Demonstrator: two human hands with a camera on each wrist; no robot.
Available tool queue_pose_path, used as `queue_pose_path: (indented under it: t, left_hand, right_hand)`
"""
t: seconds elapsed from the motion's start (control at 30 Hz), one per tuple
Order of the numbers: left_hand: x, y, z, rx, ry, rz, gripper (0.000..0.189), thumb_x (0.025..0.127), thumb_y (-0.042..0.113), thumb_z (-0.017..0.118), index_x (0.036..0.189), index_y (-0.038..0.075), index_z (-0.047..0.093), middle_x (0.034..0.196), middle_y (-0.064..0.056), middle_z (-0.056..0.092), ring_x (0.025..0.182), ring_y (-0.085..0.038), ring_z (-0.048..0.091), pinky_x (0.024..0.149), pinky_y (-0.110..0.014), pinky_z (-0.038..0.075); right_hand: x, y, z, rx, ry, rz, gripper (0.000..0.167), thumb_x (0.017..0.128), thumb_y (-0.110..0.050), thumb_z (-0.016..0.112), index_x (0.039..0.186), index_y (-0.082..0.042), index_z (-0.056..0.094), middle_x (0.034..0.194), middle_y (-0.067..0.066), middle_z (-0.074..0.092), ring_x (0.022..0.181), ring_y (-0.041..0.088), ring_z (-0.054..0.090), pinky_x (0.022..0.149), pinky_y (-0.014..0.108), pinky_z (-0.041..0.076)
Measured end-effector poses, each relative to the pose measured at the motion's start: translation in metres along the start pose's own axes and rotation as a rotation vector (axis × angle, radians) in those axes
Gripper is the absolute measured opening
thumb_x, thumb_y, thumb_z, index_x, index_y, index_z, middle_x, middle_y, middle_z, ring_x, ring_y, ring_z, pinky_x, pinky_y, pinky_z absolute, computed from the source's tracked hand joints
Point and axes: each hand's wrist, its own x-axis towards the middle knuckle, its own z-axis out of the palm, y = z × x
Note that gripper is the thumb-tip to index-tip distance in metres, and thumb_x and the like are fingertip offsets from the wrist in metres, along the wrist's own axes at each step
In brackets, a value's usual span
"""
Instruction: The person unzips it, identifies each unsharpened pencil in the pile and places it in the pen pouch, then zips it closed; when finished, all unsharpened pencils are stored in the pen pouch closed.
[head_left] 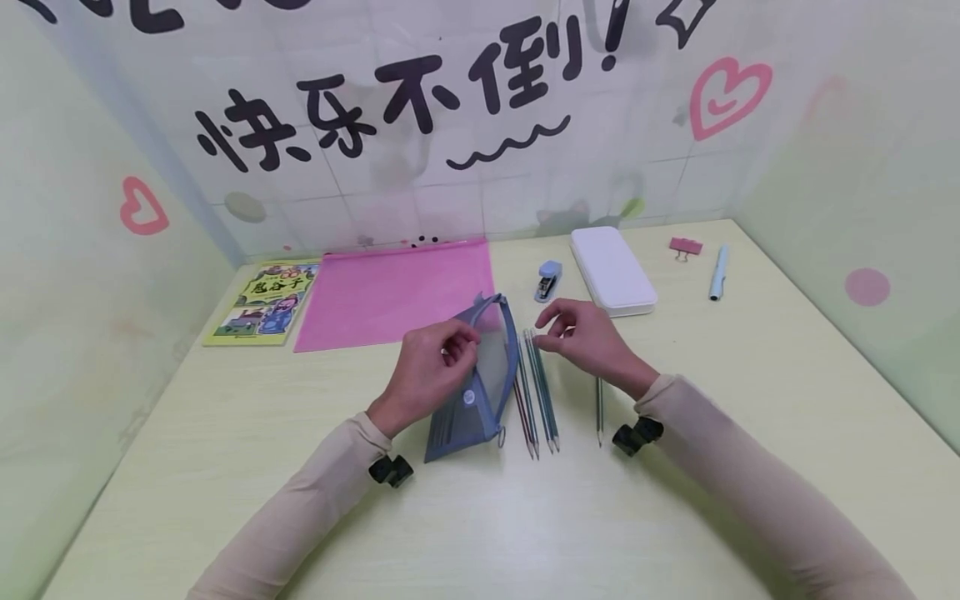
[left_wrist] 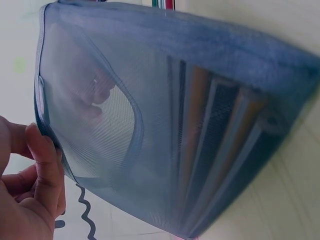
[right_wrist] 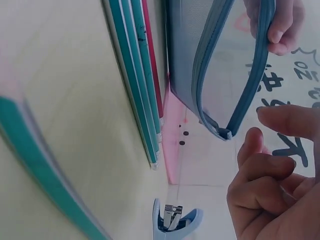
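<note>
My left hand (head_left: 427, 367) pinches the upper edge of a blue mesh pencil pouch (head_left: 454, 417), which stands tilted with its zipped mouth gaping. Long dark and orange-brown stripes show through its mesh (left_wrist: 215, 115) in the left wrist view; what they are I cannot tell for sure. Beside the pouch lie several pencils (head_left: 542, 392), green and dark red, side by side. My right hand (head_left: 592, 340) hovers over their far ends, fingers loosely bent, thumb apart, holding nothing. Beneath its wrist lies one separate green pencil (head_left: 599, 408), partly hidden.
A pink folder (head_left: 397, 292) and a comic-covered book (head_left: 262, 304) lie at the back left. Beyond my right hand are a blue stapler (head_left: 549, 281) and a white case (head_left: 613, 271). Farther right are a pink binder clip (head_left: 686, 247) and a light-blue pen (head_left: 719, 272). Walls enclose the table.
</note>
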Motion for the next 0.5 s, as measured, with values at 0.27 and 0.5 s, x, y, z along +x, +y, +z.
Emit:
queue_pose_path:
  t: [0.27, 0.5]
  left_hand:
    - [0.001, 0.000, 0.001, 0.008, 0.001, -0.003, 0.013, 0.091, 0.001, 0.059, 0.096, 0.001, 0.071, 0.081, -0.008, 0.069, 0.069, -0.010, 0.059, 0.061, -0.019, 0.055]
    - [0.002, 0.000, 0.000, -0.005, 0.010, -0.006, 0.014, 0.090, 0.001, 0.059, 0.095, 0.001, 0.071, 0.080, -0.007, 0.069, 0.069, -0.011, 0.060, 0.060, -0.019, 0.055]
  right_hand:
    - [-0.016, -0.003, 0.008, -0.036, -0.112, -0.076, 0.013, 0.085, -0.015, 0.076, 0.095, -0.010, 0.069, 0.075, 0.003, 0.065, 0.066, 0.016, 0.052, 0.056, 0.023, 0.040]
    - [-0.043, -0.013, 0.027, -0.010, -0.250, -0.220, 0.009, 0.090, -0.015, 0.071, 0.092, -0.010, 0.064, 0.078, 0.000, 0.065, 0.064, 0.009, 0.056, 0.058, 0.021, 0.047]
